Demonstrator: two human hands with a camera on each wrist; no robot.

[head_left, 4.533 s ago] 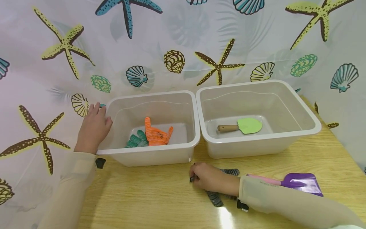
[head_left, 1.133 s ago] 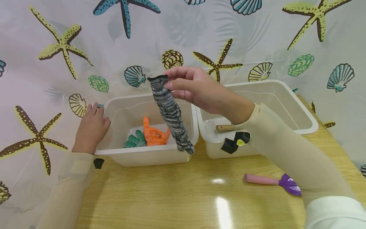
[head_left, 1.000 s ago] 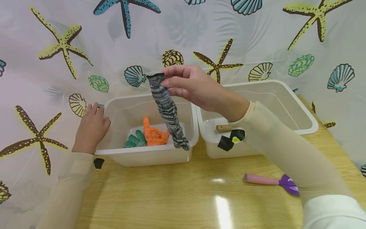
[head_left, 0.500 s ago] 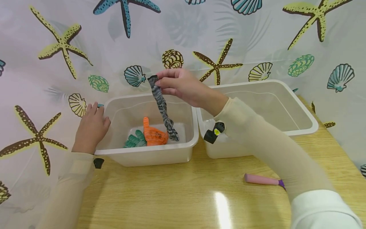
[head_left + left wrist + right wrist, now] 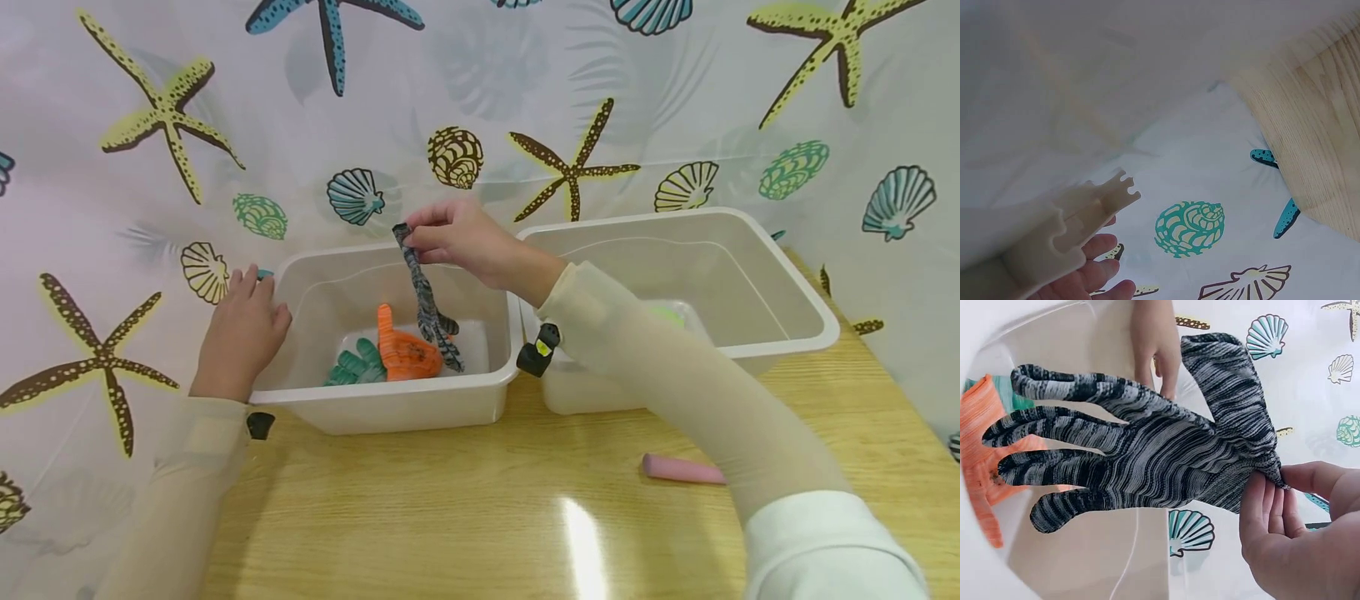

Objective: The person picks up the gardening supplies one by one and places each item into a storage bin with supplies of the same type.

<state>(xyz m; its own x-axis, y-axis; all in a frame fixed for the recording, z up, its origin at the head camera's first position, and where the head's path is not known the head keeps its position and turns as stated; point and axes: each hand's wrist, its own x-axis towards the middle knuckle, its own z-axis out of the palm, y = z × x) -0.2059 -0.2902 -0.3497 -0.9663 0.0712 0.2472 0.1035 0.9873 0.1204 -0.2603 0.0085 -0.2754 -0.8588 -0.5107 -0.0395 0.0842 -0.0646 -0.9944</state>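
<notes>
My right hand (image 5: pixel 467 242) pinches a black-and-grey striped knit glove (image 5: pixel 1166 450) by its cuff. The glove hangs fingers-down over the left plastic bin (image 5: pixel 397 408), its fingertips inside the bin beside an orange glove (image 5: pixel 408 354). A green glove (image 5: pixel 356 364) lies next to the orange one on the bin floor. At the bin's left side, my left hand (image 5: pixel 243 329) holds the rim. From below, the left wrist view shows its fingers (image 5: pixel 1100 269) bent beneath a beige plastic edge.
A second bin (image 5: pixel 757 354) stands against the first on the right, a lime-green trowel blade (image 5: pixel 667 314) partly visible inside. A pink handle (image 5: pixel 684 469) lies on the wooden table (image 5: pixel 420 508), its far end hidden by my right arm. A shell-patterned sheet (image 5: pixel 495 83) hangs behind.
My right hand lifted the striped glove off the table, brought it over the left bin, then moved left and lowered it inside. My left hand stays on the rim.
</notes>
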